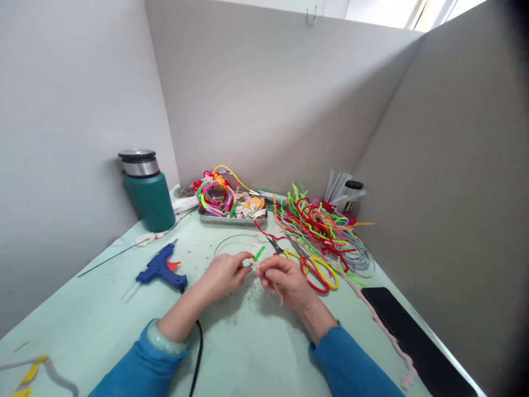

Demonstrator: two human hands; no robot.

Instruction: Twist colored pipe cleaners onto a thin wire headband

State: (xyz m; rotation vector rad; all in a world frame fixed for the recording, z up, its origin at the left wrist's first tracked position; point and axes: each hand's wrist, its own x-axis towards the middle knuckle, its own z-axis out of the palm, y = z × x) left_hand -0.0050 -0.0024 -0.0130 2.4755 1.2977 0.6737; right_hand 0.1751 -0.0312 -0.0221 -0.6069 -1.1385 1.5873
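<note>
My left hand [226, 275] pinches one end of a pale pink pipe cleaner [281, 299] between thumb and fingertips. Close beside it, my right hand [289, 280] grips the same pipe cleaner, whose tail hangs below the palm. A short green pipe cleaner piece [259, 253] sticks up between the hands; whether it is joined to the pink one I cannot tell. Just right of my right hand lie red-handled scissors [316, 278] and a yellow-handled pair [330, 273], overlapping. To the left of my left hand rests a blue glue gun [164, 269], its cord running under my left forearm.
A metal tray [231, 220] holds pipe cleaner hoops and scraps. Loose pipe cleaners [314, 220] heap at the right, near coiled grey wire [363, 253]. A green bottle [151, 198] stands left, a black phone-like slab [413, 336] lies right, and grey panels [264, 94] enclose the table.
</note>
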